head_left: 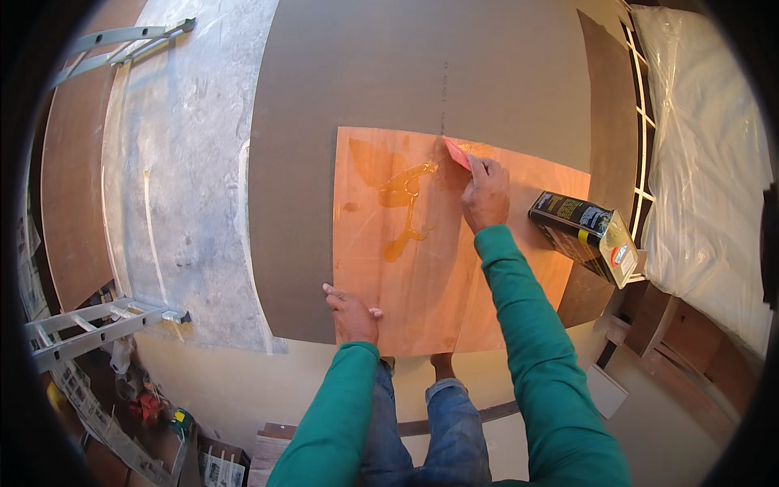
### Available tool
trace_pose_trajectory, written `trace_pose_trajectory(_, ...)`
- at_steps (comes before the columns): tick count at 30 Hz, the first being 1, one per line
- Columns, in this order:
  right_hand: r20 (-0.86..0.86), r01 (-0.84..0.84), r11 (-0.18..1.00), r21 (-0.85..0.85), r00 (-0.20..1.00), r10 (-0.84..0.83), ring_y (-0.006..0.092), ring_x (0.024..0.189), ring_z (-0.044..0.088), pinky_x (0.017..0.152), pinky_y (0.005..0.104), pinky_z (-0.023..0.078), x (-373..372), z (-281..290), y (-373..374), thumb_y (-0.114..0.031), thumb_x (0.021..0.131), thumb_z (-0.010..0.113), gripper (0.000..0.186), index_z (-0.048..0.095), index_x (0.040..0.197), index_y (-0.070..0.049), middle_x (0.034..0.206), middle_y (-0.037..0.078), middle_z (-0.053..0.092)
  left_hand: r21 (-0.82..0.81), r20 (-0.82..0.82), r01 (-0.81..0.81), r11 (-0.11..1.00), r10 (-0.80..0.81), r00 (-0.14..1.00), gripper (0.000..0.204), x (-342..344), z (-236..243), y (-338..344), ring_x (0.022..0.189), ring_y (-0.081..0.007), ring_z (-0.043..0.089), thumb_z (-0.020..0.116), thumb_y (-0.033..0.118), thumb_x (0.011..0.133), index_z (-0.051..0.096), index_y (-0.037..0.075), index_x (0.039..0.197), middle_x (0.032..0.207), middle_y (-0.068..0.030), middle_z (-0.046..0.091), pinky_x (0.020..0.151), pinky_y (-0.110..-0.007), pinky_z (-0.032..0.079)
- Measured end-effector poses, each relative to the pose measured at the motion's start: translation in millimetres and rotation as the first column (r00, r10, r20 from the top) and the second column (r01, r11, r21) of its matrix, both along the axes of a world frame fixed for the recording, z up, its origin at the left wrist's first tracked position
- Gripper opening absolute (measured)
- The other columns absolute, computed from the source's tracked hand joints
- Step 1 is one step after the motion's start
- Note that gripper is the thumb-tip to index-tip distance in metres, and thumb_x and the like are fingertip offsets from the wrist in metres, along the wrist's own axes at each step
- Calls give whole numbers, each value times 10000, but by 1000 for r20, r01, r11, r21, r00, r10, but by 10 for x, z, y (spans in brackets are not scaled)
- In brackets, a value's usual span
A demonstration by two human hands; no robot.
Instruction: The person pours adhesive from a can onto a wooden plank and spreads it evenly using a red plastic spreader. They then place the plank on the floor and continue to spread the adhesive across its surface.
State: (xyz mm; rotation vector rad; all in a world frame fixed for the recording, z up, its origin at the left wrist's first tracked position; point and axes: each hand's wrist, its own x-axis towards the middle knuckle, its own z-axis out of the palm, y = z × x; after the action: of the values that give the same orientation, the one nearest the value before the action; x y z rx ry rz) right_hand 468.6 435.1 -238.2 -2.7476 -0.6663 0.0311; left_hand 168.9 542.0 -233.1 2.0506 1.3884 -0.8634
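Note:
An orange-brown wood panel (pixel 406 308) lies in front of me on a larger grey-brown sheet. Amber, glossy glue-like liquid (pixel 398 191) forms puddles and strings on its left half. My right hand (pixel 487 195) is closed on a pink flat spreader (pixel 458 154), whose edge meets the panel near its far side, just right of the liquid. At the panel's near left edge, my left hand (pixel 353 315) rests with thumb and index finger apart; its other fingers are hard to make out. A black and yellow rectangular can (pixel 580 235) stands by the panel's right edge.
The grey-brown sheet (pixel 365 65) extends far beyond the panel. Ladders (pixel 105 325) lie at the left by a whitish, stained board (pixel 187 162). Clear plastic sheeting (pixel 706 162) covers something at the right. Tools and a green-yellow object (pixel 182 420) sit at lower left.

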Motion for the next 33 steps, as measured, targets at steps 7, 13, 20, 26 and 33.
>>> trace_pose_trajectory(7, 78, -150, 988, -42, 985, 153, 311, 1182, 571, 925, 405, 560, -5, -223, -66, 18, 880, 588, 440, 645, 1297, -108, 1267, 76, 612, -73, -41, -35, 997, 32, 999, 1137, 149, 81, -8, 1083, -397, 650, 789, 70, 853, -82, -132, 1555, 1335, -232, 474, 935, -447, 560)
trace_pose_trajectory(13, -91, -51, 983, 176, 993, 68, 354, 1046, 636, 877, 433, 548, -502, 320, -68, -45, 894, 595, 334, 670, 1217, -81, 1099, 144, 674, -28, -11, -117, 993, 117, 993, 1201, -57, -190, -9, 966, -325, 694, 869, 227, 780, 34, -199, 1532, 1215, -240, 503, 825, -348, 586)
trace_pose_trajectory(20, -141, 414, 908, 62, 904, -403, 468, 907, 631, 798, 550, 502, 184, 49, -339, -191, 918, 578, 198, 605, 936, 4, 961, 265, 661, -34, -100, 23, 999, -26, 995, 1260, 167, 5, 17, 1027, -357, 677, 902, 225, 751, 11, -192, 1537, 1252, -259, 497, 875, -373, 577)
trace_pose_trajectory(26, -168, 440, 872, 215, 896, -410, 424, 832, 645, 773, 496, 525, 490, 49, -278, -170, 923, 580, 210, 648, 1014, 7, 893, 219, 669, -55, -101, -7, 998, 1, 995, 1301, 123, 0, 25, 1104, -382, 661, 931, 220, 716, 13, -198, 1539, 1285, -274, 477, 868, -367, 590)
trace_pose_trajectory(33, -246, 315, 858, 406, 942, -230, 318, 859, 653, 780, 375, 548, 88, 73, -198, -50, 887, 604, 273, 723, 1133, -54, 954, 131, 688, 3, -189, 259, 966, -253, 949, 1311, 31, -204, -28, 1048, -254, 592, 914, 445, 696, 150, -269, 1486, 1466, -368, 411, 815, -266, 579)
